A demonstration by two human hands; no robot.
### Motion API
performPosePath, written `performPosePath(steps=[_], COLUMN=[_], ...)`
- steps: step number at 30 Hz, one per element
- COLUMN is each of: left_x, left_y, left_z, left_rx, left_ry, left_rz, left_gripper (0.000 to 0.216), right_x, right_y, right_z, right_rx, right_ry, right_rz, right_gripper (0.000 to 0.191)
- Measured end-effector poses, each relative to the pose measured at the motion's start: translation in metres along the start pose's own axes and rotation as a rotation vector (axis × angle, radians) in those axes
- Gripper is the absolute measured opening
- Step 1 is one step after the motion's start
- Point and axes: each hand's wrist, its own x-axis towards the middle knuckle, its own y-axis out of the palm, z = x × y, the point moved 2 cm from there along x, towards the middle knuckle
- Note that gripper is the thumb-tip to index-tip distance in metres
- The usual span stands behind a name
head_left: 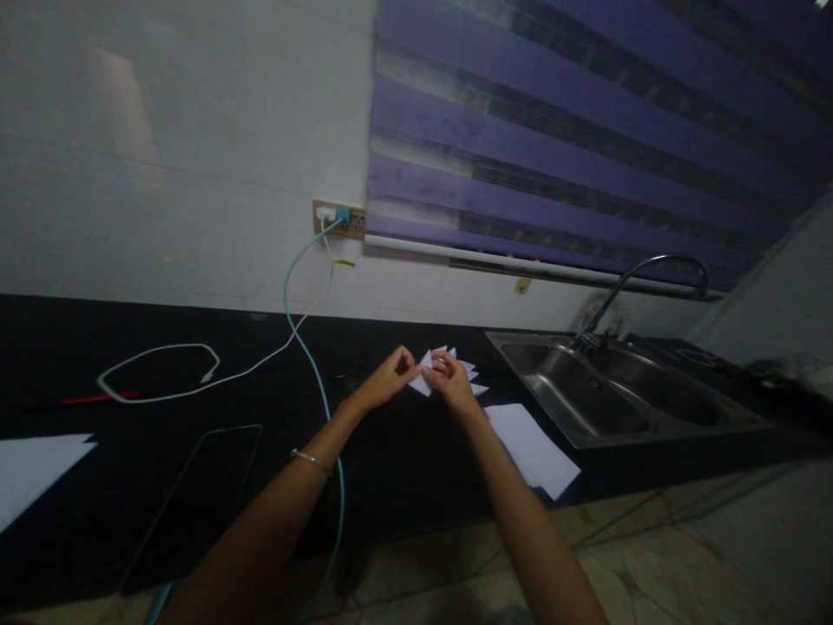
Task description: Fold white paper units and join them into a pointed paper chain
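Note:
A small folded piece of white paper (422, 382) is pinched between my two hands above the black counter. My left hand (393, 377) grips its left edge with the fingertips. From the right, my right hand (450, 378) holds the same piece, its fingers covering part of it. Just behind and beside my right hand, several pointed folded paper pieces (478, 389) lie on the counter, partly hidden by that hand. Nearer to my right forearm is a stack of white paper sheets (534, 450).
A steel double sink (553, 434) with a curved faucet (625, 273) stands at the right. White (156, 399) and teal cables (318, 373) run from the wall socket (355, 223) over the counter. More white paper (32, 469) and a red pen-like stick (97, 398) lie at the left.

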Motion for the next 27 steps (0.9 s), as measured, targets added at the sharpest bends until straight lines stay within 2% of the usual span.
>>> performPosePath(steps=[2, 7, 13, 19, 21, 24, 27], left_x=[0.001, 0.002, 0.003, 0.004, 0.005, 0.008, 0.008], left_y=[-0.001, -0.002, -0.001, 0.001, -0.002, -0.008, -0.009], left_z=[-0.001, -0.005, 0.0, 0.006, 0.008, 0.01, 0.011], left_rx=[-0.062, -0.065, 0.114, 0.181, 0.189, 0.204, 0.204], left_ry=[-0.006, -0.01, -0.04, -0.032, -0.018, -0.009, -0.01], left_rz=[-0.018, 0.081, -0.034, 0.016, -0.04, -0.187, -0.244], left_gripper=[0.032, 0.032, 0.032, 0.038, 0.039, 0.037, 0.037], right_x=[-0.002, -0.007, -0.004, -0.003, -0.004, -0.005, -0.005], right_y=[0.0, 0.003, 0.0, -0.004, -0.003, -0.001, -0.001], right_z=[0.002, 0.008, 0.008, 0.003, 0.002, 0.0, -0.004], right_rx=[0.006, -0.101, -0.165, -0.042, 0.022, 0.083, 0.053], right_ry=[0.014, 0.013, 0.005, 0.098, 0.157, 0.221, 0.236], right_rz=[0.045, 0.154, 0.048, 0.022, 0.055, 0.104, 0.097], right_gripper=[0.038, 0.039, 0.04, 0.043, 0.049, 0.054, 0.042])
